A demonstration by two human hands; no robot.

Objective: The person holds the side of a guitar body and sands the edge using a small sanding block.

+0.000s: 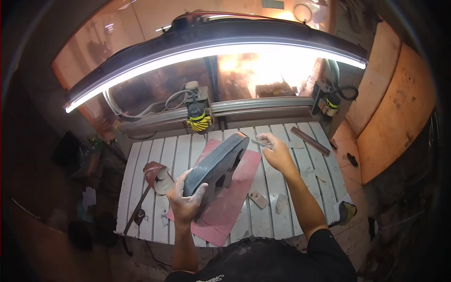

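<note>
1. The left hand (187,199) has its grip closed around the near end of a dark, flat, elongated workpiece (217,164), thumb on the upper face and fingers wrapped under the edge.
2. That workpiece is lifted off the bench (275,221) and tilted, its far end pointing up and away toward the rail; it hangs above a red mat (235,197) lying on the white slats.
3. Left of the hand, a roll of reddish-brown sandpaper (157,176) rests on the slats, and a dark long-handled tool (138,209) lies just below it.
4. Right of the mat, 2 small wood offcuts (259,199) lie near each other on the slats.
5. The right hand (277,152) reaches farther out over the bench, fingers loosely spread; its fingertips pinch a small thin grey object (260,141), too small to identify.
6. Beyond it, a dark narrow bar (310,141) lies diagonally.
7. At the back, a grey rail (253,109) carries a yellow-and-black striped head (199,123), beneath a long bright curved light strip (211,51).
</note>
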